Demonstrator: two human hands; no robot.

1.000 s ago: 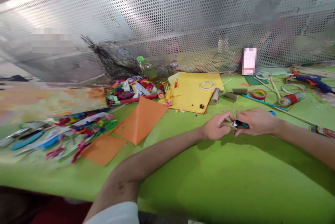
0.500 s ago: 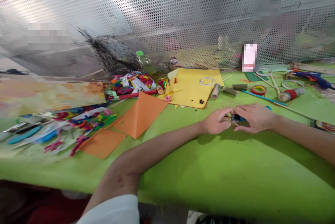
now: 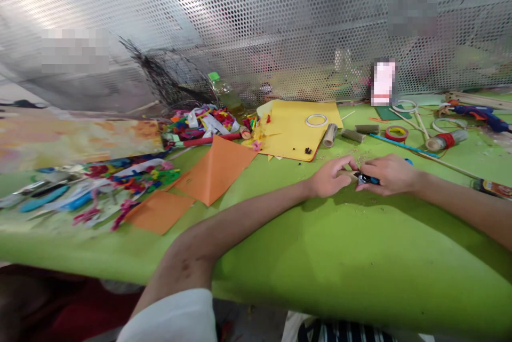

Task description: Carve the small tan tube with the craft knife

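My left hand (image 3: 332, 175) pinches a small brown piece (image 3: 350, 174) between thumb and fingers; most of it is hidden, and it resembles the short brown tubes nearby. In my right hand (image 3: 390, 174) is a blue-and-black cutter (image 3: 368, 179) with a shiny metal front, its blue rear end showing past the knuckles. The cutter's front meets or nearly meets the brown piece; the exact contact is too small to tell. Behind the hands lie several short brown tubes (image 3: 352, 135). Fine shavings are scattered on the green table (image 3: 304, 256) around both hands.
Yellow sheets (image 3: 288, 136) with a white ring (image 3: 316, 120) lie behind my left hand. Orange paper (image 3: 216, 168) and colourful scraps spread leftward. Right of centre are a tape roll (image 3: 396, 134), a blue stick (image 3: 404, 145) and a glue gun (image 3: 482, 117). Perforated metal (image 3: 280, 27) stands behind.
My hands have drawn slightly apart, and my right hand has turned so that more of the cutter's metal front shows. The brown piece is less visible. The view has shifted slightly.
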